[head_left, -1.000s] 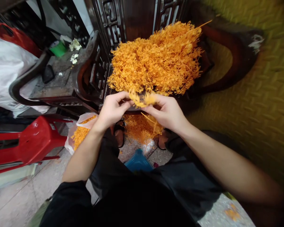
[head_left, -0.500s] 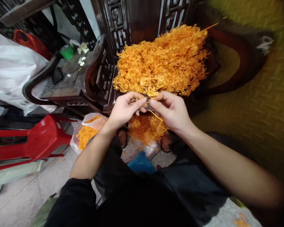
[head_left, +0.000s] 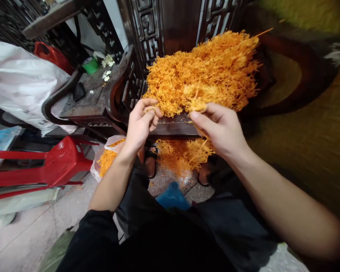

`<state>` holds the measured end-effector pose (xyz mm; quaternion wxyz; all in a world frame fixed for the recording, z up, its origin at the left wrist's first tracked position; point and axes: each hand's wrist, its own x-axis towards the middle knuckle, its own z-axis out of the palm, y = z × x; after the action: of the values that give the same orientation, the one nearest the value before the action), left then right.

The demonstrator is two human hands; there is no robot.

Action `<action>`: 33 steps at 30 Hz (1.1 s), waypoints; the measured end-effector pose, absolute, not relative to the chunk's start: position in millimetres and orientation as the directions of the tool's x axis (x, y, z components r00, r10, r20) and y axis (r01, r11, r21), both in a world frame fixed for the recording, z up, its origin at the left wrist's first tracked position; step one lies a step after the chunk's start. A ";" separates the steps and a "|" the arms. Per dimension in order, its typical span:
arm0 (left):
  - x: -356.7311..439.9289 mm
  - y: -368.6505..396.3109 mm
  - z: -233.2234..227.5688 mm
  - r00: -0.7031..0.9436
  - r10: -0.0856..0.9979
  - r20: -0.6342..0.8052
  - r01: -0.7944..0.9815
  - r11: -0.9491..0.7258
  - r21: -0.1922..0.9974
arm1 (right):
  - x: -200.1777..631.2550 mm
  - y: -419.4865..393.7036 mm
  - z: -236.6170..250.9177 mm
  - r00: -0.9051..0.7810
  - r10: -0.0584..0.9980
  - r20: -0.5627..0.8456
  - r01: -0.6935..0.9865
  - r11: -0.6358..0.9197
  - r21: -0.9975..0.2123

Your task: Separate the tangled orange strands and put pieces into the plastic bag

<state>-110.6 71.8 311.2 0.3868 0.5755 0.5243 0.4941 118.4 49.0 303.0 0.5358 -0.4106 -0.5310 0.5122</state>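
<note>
The orange sprigs (head_left: 204,71) look like stringy, matt plastic. The chair (head_left: 170,128) is dark carved wood, faintly glossy. The red stool (head_left: 56,166) is shiny plastic.

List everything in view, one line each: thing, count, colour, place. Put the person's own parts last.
Big heap of orange stringy sprigs: one, orange, on the dark carved wooden chair seat.
Small orange sprig: one, orange, pinched in the right hand.
Dark carved wooden chair: one, dark brown, straight ahead.
Loose orange sprigs on the floor: one pile, orange, under the seat edge.
Clear plastic bag of orange bits: one, clear with orange fill, on the floor at left.
Red plastic stool: one, red, left.
White sack: one, white, far left.
Green cup: one, green, on the side table.
Blue object: one, blue, on the floor between the knees.
Left hand: fingers curled, tips at the heap's lower edge.
Right hand: pinching the small sprig.
</note>
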 end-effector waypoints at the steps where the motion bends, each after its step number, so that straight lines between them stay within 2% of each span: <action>1: -107.3 67.5 310.4 -0.005 0.985 0.174 0.269 -0.166 0.949 | 115.1 46.8 302.1 -0.140 0.978 0.153 -0.050 0.148 -0.988; 4: -100.2 51.2 313.1 0.054 0.961 0.272 0.444 -0.267 0.855 | 107.9 43.8 297.4 -0.252 0.952 0.174 0.096 0.204 -0.974; 8: -96.7 37.4 319.9 0.216 0.875 0.433 0.621 -0.465 0.631 | 104.7 44.8 290.1 -0.389 0.905 0.175 0.262 0.290 -0.920; 12: -99.8 41.2 315.2 0.386 0.799 0.461 0.618 -0.595 0.514 | 103.5 44.9 287.0 -0.445 0.880 0.166 0.367 0.348 -0.862; 16: -98.1 44.5 304.0 0.447 0.778 0.441 0.634 -0.623 0.458 | 101.2 43.8 289.5 -0.459 0.873 0.166 0.407 0.373 -0.834; 18: -94.7 44.3 301.4 0.423 0.774 0.472 0.642 -0.623 0.446 | 99.8 43.4 293.0 -0.453 0.881 0.132 0.401 0.334 -0.853; 21: -96.7 49.1 305.0 0.273 0.782 0.560 0.654 -0.578 0.488 | 99.7 43.1 297.9 -0.464 0.885 0.034 0.374 0.230 -0.898; 24: -116.2 63.0 314.2 -0.030 0.790 0.612 0.641 -0.455 0.618 | 104.5 43.4 297.3 -0.470 0.883 -0.014 0.343 0.168 -0.924; 26: -133.2 72.5 318.0 -0.225 0.812 0.539 0.551 -0.350 0.757 | 109.6 44.0 294.5 -0.470 0.882 -0.025 0.335 0.152 -0.930; 27: -140.0 75.6 318.1 -0.264 0.846 0.464 0.481 -0.302 0.823 | 112.3 44.3 293.0 -0.475 0.880 -0.029 0.335 0.150 -0.930; 30: -146.5 75.8 312.7 -0.159 0.965 0.209 0.279 -0.159 0.947 | 118.4 44.4 291.3 -0.505 0.863 -0.024 0.340 0.173 -0.924; 33: -136.5 66.3 308.3 0.025 0.997 0.074 0.183 -0.077 0.980 | 119.8 42.9 293.5 -0.525 0.851 0.005 0.332 0.210 -0.920</action>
<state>-136.5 66.3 308.3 0.4369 0.5673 0.5201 0.4657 119.8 42.9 293.5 0.2700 -0.4054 -0.7294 0.4803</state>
